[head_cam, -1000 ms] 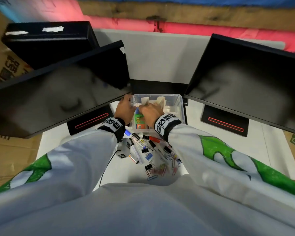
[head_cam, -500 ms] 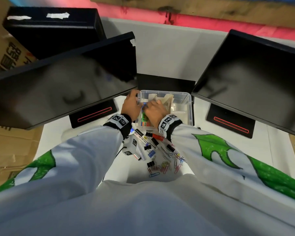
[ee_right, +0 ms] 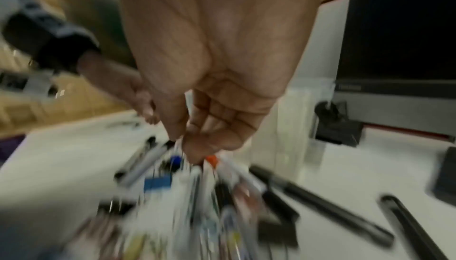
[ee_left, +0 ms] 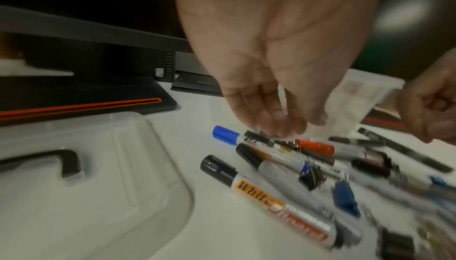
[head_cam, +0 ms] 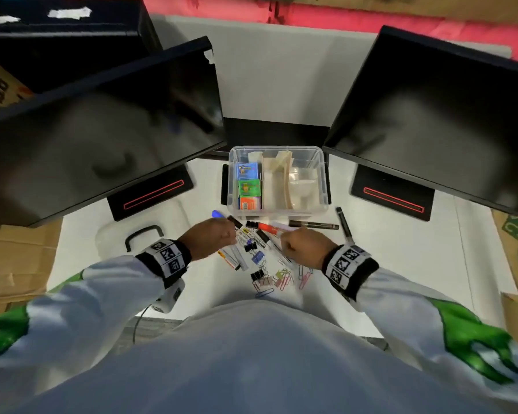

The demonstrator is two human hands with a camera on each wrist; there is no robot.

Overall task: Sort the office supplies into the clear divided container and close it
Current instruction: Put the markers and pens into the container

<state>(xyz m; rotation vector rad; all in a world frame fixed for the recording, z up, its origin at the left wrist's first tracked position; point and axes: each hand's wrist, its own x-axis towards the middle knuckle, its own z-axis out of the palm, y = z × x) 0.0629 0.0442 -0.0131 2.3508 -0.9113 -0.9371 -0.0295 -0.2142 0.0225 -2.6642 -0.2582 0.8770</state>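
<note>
The clear divided container [head_cam: 319, 174] stands open mid-table, with blue, green and orange boxes [head_cam: 248, 188] in its left compartment. Markers, among them a blue-capped one [head_cam: 219, 214] [ee_left: 225, 135] and a red-capped one [head_cam: 265, 227] [ee_left: 316, 147], lie in a pile in front of it with binder clips [head_cam: 257, 256] and paper clips [head_cam: 281, 279]. My left hand [head_cam: 229, 231] [ee_left: 283, 127] hangs over the markers, fingers relaxed and holding nothing. My right hand [head_cam: 284, 239] [ee_right: 190, 143] hovers over the pile with fingers curled towards the thumb. The blurred right wrist view shows nothing in it.
The container's clear lid [head_cam: 117, 237] [ee_left: 86, 166] with a black handle lies left of my left hand. Two black pens [head_cam: 314, 225] [head_cam: 344, 221] lie right of the pile. Two dark monitors [head_cam: 102, 138] [head_cam: 431, 121] overhang the table on either side of the container.
Both hands have drawn back out of the container towards me and now sit over the marker pile. The coloured boxes stay in the left compartment.
</note>
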